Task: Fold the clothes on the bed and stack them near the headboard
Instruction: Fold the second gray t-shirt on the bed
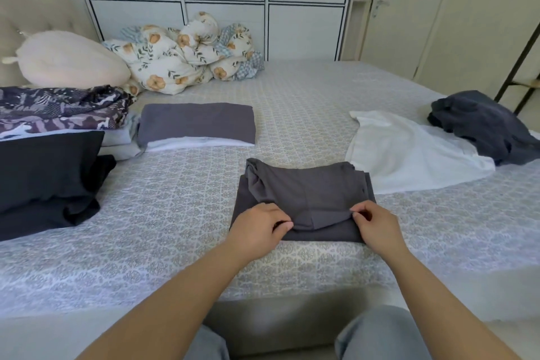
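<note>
The left hand [257, 226] and the right hand [375, 226] each pinch the near edge of the top layer of a half-folded dark grey cotton garment [304, 199], fingers curled onto the cloth, at the near side of the patterned grey bed sheet [175, 213]. Beyond it to the left lies a folded grey-and-white stack [197, 123] beside folded black clothes [46, 175] and a purple patterned pile [58, 108]. To the right a loose white garment [409, 155] and a crumpled navy garment [482, 126] lie unfolded.

Patterned bed [181, 199] with clothes [304, 193], pillows [70, 60]
</note>
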